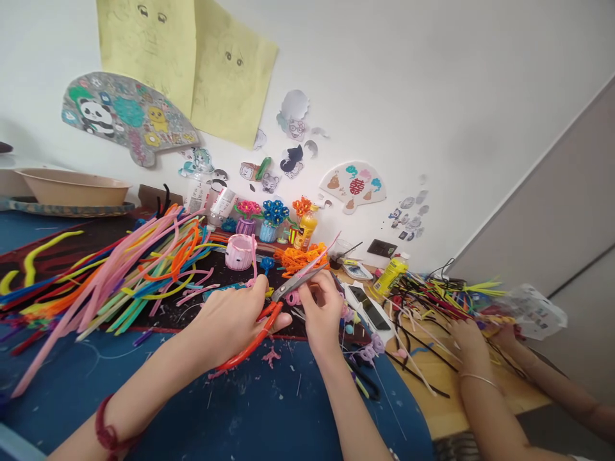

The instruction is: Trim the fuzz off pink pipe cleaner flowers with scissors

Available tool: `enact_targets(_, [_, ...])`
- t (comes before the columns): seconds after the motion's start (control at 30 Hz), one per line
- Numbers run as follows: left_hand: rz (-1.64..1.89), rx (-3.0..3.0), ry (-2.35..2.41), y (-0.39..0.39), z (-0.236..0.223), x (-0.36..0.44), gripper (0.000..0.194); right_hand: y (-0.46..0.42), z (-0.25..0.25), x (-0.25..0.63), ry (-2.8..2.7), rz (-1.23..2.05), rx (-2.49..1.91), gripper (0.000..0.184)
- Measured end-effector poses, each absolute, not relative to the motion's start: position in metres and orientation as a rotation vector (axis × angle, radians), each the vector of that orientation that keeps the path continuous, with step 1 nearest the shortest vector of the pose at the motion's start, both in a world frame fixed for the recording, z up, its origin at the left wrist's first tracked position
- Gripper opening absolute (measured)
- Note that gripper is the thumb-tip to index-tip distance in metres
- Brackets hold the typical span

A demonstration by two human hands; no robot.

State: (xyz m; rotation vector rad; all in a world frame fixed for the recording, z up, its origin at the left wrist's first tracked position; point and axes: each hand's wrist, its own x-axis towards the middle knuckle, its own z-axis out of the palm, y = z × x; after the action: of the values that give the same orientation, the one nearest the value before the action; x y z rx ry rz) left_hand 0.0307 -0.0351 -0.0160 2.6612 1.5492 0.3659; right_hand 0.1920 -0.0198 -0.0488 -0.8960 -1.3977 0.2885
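My left hand (pixel 235 317) is closed around the orange handles of a pair of scissors (pixel 257 339). The scissors' grey blades (pixel 300 280) point up and to the right, spread apart around a thin pink pipe cleaner (pixel 328 251). My right hand (pixel 323 314) pinches that pipe cleaner close to the blades, and pink loops of it (pixel 292 298) show between the two hands. Whether the blades touch the strand I cannot tell. Behind my hands stands a small pink pot (pixel 240 251) made of pipe cleaners. A pink flower-shaped scrap (pixel 271 356) lies on the blue table below.
Many coloured pipe cleaners (pixel 139 269) are heaped at left. Pipe-cleaner flower pots (pixel 275 221), a yellow bottle (pixel 306 227) and an orange pile (pixel 302 258) stand behind. At right, a phone (pixel 369 307) lies near a co-worker's hands (pixel 473 342) among more pipe cleaners.
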Motion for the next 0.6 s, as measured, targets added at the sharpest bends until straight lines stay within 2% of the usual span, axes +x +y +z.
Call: enact_targets(0.6, [0.362, 2.744, 1.642, -0.0317, -0.0187, 0.0308, 0.048, -0.0217, -0.0475, 0.1921, -1.441, 0.259, -0.896, 0.009])
